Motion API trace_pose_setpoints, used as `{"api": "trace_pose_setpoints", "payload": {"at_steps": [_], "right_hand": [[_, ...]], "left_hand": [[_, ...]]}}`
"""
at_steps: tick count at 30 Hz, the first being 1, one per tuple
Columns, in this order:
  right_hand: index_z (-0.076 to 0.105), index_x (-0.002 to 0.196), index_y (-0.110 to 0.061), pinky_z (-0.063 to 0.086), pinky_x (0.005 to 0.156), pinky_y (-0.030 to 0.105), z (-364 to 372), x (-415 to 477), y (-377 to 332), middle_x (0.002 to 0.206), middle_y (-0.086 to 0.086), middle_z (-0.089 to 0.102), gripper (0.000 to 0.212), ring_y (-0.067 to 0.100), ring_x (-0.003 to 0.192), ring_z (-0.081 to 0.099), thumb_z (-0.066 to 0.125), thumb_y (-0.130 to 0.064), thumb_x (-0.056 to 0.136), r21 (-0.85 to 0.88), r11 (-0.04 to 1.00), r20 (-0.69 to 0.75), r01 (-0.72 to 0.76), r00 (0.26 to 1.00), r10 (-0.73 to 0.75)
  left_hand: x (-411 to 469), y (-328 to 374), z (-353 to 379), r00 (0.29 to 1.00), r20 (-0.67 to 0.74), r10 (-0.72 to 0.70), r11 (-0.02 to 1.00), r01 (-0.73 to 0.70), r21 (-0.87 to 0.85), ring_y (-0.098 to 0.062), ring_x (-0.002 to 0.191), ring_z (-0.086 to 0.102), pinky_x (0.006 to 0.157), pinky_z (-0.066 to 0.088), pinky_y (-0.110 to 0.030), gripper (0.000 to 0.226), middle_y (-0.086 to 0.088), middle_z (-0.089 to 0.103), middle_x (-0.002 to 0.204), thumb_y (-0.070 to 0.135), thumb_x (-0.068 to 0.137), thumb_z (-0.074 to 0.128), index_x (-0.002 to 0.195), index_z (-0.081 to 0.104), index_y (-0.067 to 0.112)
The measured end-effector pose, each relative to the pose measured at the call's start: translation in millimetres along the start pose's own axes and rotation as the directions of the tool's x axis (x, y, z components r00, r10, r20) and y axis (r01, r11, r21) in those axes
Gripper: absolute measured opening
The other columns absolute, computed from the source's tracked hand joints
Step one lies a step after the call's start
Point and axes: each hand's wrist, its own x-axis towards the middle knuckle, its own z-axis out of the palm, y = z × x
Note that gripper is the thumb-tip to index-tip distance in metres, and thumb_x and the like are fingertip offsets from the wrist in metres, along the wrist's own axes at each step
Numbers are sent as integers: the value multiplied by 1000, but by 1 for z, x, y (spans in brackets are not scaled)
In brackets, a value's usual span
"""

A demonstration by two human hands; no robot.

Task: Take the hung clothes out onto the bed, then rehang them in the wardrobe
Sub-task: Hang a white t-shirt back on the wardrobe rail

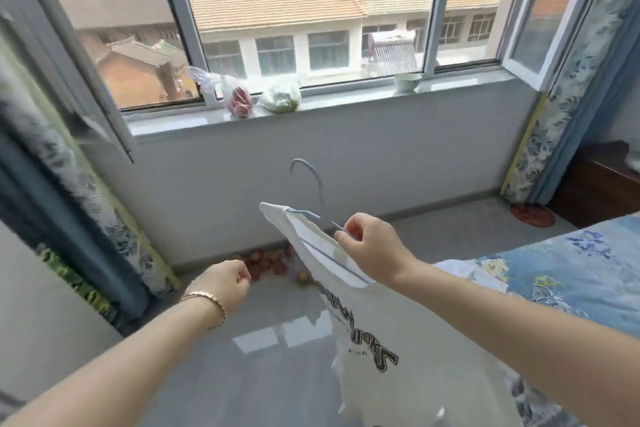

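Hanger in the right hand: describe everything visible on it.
The hanger is thin and pale blue, apparently coated wire. Its curved hook points up, free of any rail, before the grey wall under the window. It is tilted, its far shoulder raised inside a white printed T-shirt that drapes from it. The right hand pinches its near arm beside the hook's stem. Nothing else touches it.

A white T-shirt (pixel 398 333) with dark lettering hangs from a pale-blue hanger (pixel 304 213). Both are tilted, just beside the bed (pixel 571 270).
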Motion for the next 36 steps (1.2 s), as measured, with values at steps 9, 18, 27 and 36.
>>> {"api": "trace_pose_setpoints", "payload": {"at_steps": [9, 18, 27, 36], "right_hand": [[54, 78, -13, 37, 58, 26, 68, -47, -139, 71, -2, 52, 18, 18, 71, 47, 51, -25, 91, 19, 948, 335, 319, 891, -306], [51, 73, -12, 32, 49, 21, 116, -182, -207, 60, -3, 47, 22, 12, 53, 40, 53, -25, 91, 215, 824, 687, 524, 519, -509], [54, 69, -11, 27, 45, 22, 143, -373, -262, 57, 2, 48, 19, 15, 47, 38, 57, -16, 86, 414, 763, 836, 497, 124, -534], [49, 66, -7, 18, 37, 13, 175, -593, -322, 55, 5, 50, 23, 15, 44, 32, 51, -7, 89, 523, 738, 846, 427, -150, -512]], "left_hand": [[-154, -106, -65, 864, -246, -440, 898, 428, -103, -26, 101, 59, 76, 43, -25, 20, -5, 65, 109, 18, 92, 45, 102, 63, 17], [-386, -141, -35, 475, -269, -838, 541, 789, -291, -27, 109, 57, 85, 44, -28, 25, -12, 63, 117, 18, 93, 43, 106, 62, 10], [-648, -110, 6, 21, -195, -981, 111, 879, -464, -24, 94, 58, 80, 44, -27, 22, -3, 61, 96, 17, 90, 38, 79, 56, 23], [-907, -78, 31, -336, -160, -928, -191, 800, -568, -21, 80, 52, 67, 37, -24, 26, -5, 55, 78, 9, 91, 39, 68, 48, 16]]}}
